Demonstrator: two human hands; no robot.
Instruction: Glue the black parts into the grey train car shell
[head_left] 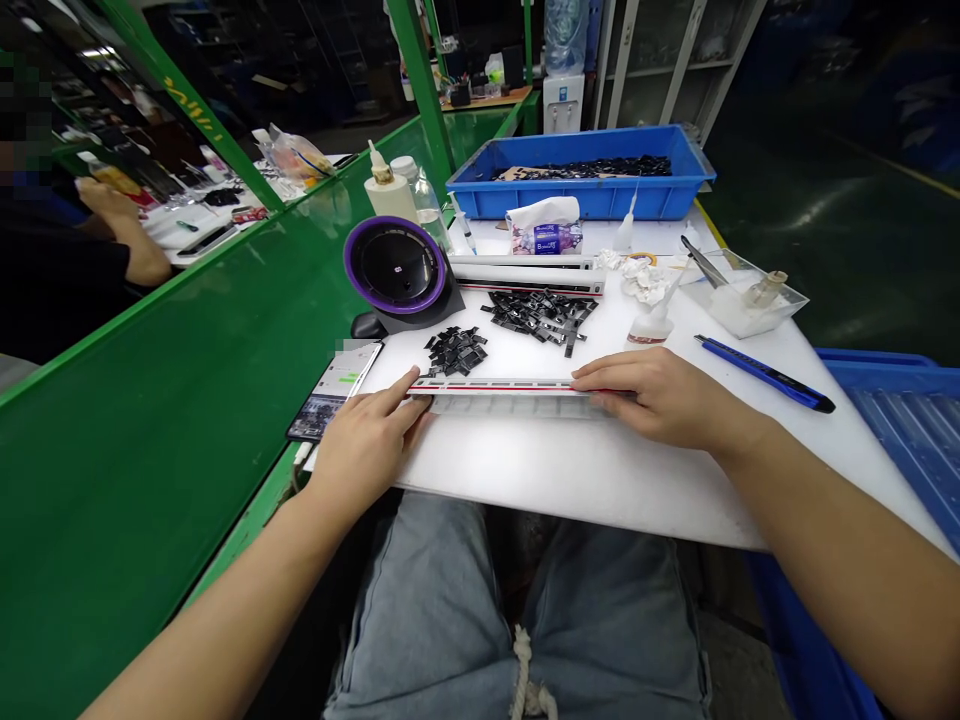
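A long white strip with a red line and slots along its edge [502, 386] lies across the front of the white table [570, 470]. The fingers of my left hand [367, 430] are closed on its left end. At the right end, my right hand [660, 400] grips it between thumb and fingers. Just behind the strip is a small heap of flat black pieces [456, 352]. A larger heap of black pieces [540, 316] spreads farther back. Behind that heap lie similar white strips [525, 275].
A round purple-rimmed fan [396, 265] and a phone [334, 395] stand at the left, beside a green partition [187, 420]. To the right are a blue utility knife [765, 374], a dropper bottle [654, 325] and a clear tray [780, 315]. Behind sits a blue bin [577, 200].
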